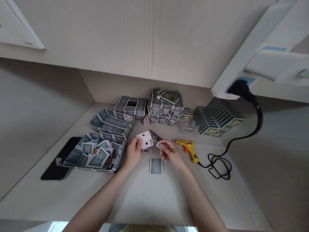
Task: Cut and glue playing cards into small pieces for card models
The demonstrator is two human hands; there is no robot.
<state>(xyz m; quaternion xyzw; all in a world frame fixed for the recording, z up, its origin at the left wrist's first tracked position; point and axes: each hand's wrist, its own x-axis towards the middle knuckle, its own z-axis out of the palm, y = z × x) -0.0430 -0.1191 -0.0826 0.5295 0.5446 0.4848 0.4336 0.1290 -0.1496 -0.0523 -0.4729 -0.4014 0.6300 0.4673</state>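
Note:
My left hand (132, 152) pinches a white playing card (145, 140), a two of spades, upright by its lower edge. My right hand (172, 152) is shut on a small piece of card (158, 145) between thumb and fingers. A pointed metal blade (154, 135) lies just behind the two hands, partly hidden by the white card. Close below the white card is a small scrap of card (147, 150). One blue-backed playing card (156, 166) lies face down on the pale counter (142, 193) nearer to me, touching neither hand.
Left of my hands is a tray built of cards (94, 154) holding loose cards, over a black tablet (58, 159). Card structures (165, 108) stand behind. To the right are a yellow glue gun (187, 149) with a black cable (218, 164), a clear cup (186, 126) and stacked card boxes (217, 116).

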